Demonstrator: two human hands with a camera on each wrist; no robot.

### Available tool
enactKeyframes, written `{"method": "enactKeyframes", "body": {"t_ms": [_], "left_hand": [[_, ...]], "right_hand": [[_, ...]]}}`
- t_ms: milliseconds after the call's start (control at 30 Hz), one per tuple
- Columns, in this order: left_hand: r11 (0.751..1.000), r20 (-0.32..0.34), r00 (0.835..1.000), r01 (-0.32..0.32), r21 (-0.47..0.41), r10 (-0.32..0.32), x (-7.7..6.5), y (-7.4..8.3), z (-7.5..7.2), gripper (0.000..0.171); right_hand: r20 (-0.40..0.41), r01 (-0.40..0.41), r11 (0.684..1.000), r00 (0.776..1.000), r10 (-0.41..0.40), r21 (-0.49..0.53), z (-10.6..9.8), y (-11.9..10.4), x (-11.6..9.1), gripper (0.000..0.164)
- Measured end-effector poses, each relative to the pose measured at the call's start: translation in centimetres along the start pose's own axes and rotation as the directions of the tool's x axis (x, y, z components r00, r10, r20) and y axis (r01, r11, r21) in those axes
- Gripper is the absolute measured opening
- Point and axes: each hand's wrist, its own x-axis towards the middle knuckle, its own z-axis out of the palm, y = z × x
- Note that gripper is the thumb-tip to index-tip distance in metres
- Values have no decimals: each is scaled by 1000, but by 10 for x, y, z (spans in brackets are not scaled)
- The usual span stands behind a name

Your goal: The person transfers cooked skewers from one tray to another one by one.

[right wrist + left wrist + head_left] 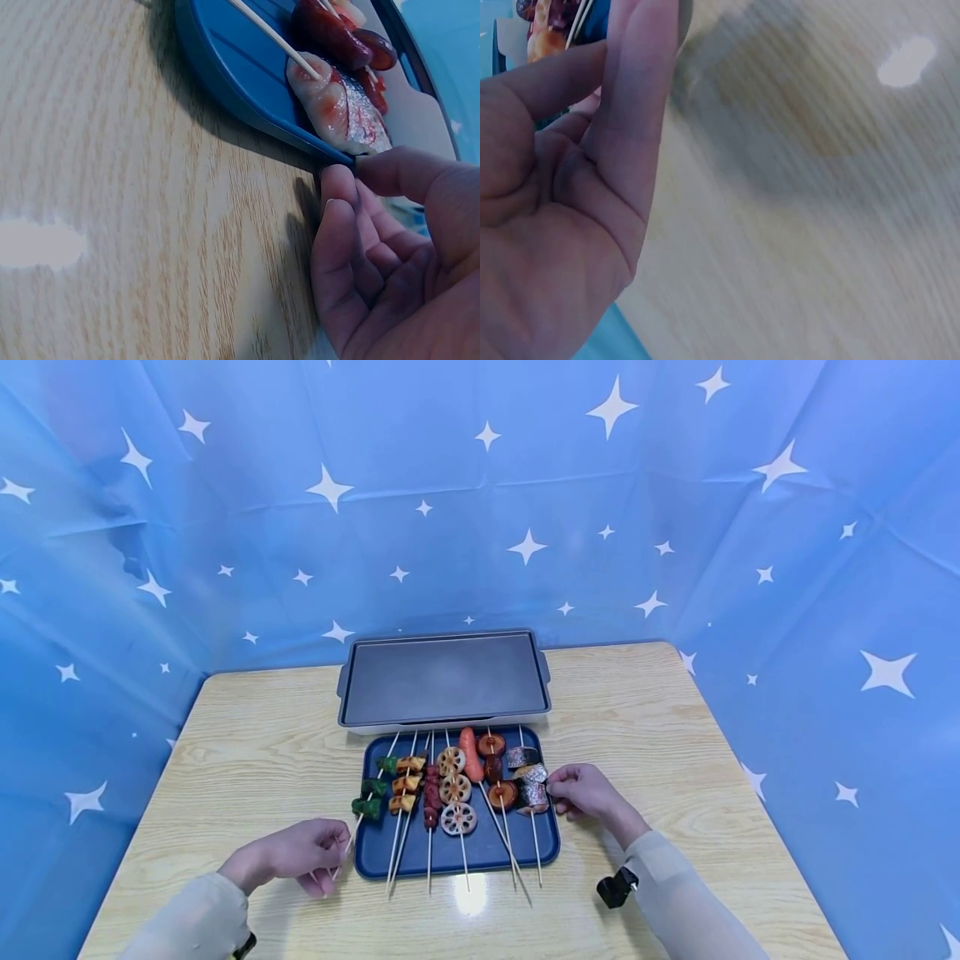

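Observation:
My left hand is at the tray's front left, its curled fingers at the lower stick of a green pepper skewer, which slants over the rim. The left wrist view shows the palm and bent fingers; the fingertips are hidden. At the right side my right hand pinches the rim of the blue tray, thumb above and fingers below. Beside that thumb lies a fish skewer. Further skewers in the tray carry lotus root slices, a sausage, mushrooms, red meat pieces and yellow grilled pieces.
Directly behind the tray stands a flat dark griddle with side handles, on a pale wood table. Several stick ends jut past the tray's front edge. A blue star-patterned cloth surrounds the table at the back and sides.

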Motion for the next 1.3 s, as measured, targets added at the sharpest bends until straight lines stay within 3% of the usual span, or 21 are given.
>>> {"method": "enactKeyframes", "body": {"t_ms": [367, 667, 1000, 1300], "left_hand": [[998, -17, 1000, -7, -67, 6, 16, -2, 16, 11], [998, -34, 999, -14, -63, 12, 22, 0, 24, 12], [996, -24, 999, 46, -71, -48, 24, 3, 20, 14], [996, -22, 998, 52, -78, -54, 22, 3, 9, 20]], "right_hand": [[10, 13, 1000, 1000, -13, 9, -1, 7, 5, 23], [8, 22, 1000, 1000, -22, 7, -1, 2, -2, 21], [7, 18, 1000, 1000, -18, 11, -2, 1, -3, 23], [10, 18, 1000, 1000, -19, 14, -2, 3, -1, 23]]}}
